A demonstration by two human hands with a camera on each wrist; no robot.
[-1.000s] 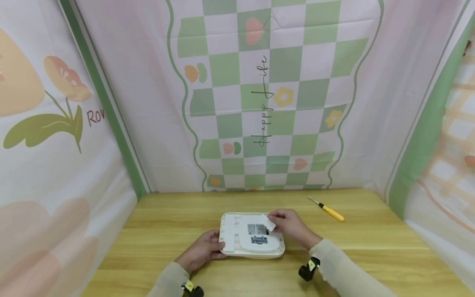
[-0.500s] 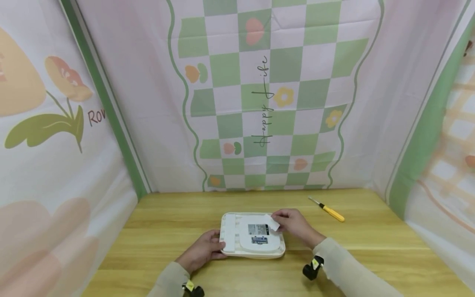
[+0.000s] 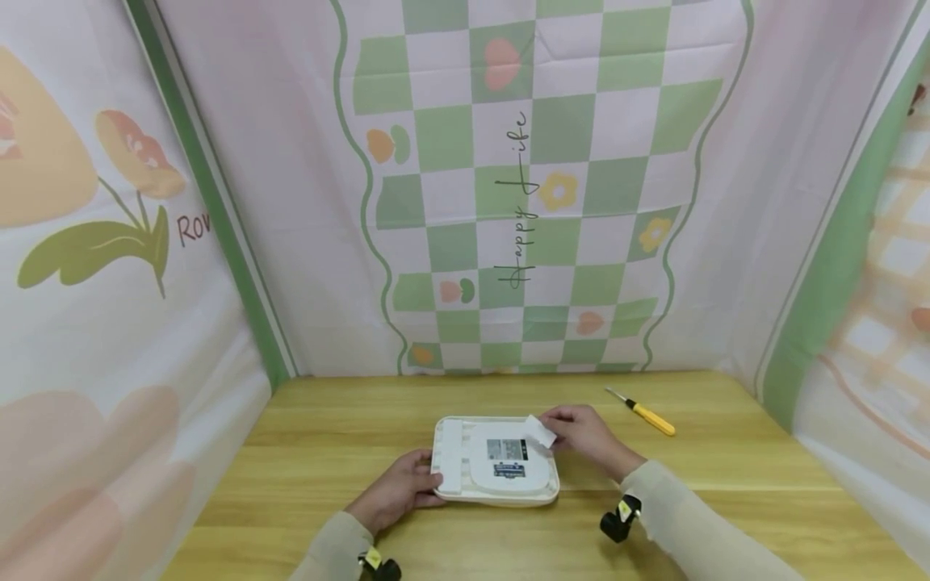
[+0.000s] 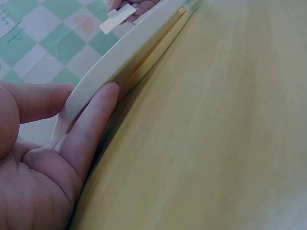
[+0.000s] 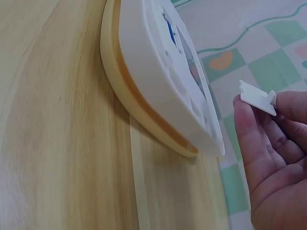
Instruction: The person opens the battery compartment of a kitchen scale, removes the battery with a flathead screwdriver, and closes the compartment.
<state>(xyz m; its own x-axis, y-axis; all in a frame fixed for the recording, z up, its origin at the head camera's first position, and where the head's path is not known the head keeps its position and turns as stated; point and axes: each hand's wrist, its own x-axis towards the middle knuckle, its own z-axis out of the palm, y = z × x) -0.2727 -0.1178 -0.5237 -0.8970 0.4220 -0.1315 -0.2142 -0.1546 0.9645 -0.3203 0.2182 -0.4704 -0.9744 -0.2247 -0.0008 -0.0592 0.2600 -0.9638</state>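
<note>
Head view: the white device [image 3: 479, 468] lies on the wood-grain surface [image 3: 349, 436], in front of the person. Its upward face carries a grey label [image 3: 506, 449] and, nearer the person, a small dark-blue rectangular area [image 3: 509, 470]. The left hand [image 3: 398, 488] grips the device's left edge between thumb and fingers; the left wrist view shows them on either side of the rim. The right hand [image 3: 588, 432] pinches a small white plate [image 3: 540, 432] over the device's far right corner. In the right wrist view I see the plate held apart from the device, with small projections at its edges. A screwdriver [image 3: 649, 415] with a yellow handle lies beyond the right hand, tip pointing away to the left. Behind the surface hangs a green-and-white checked cloth [image 3: 508, 202].
</note>
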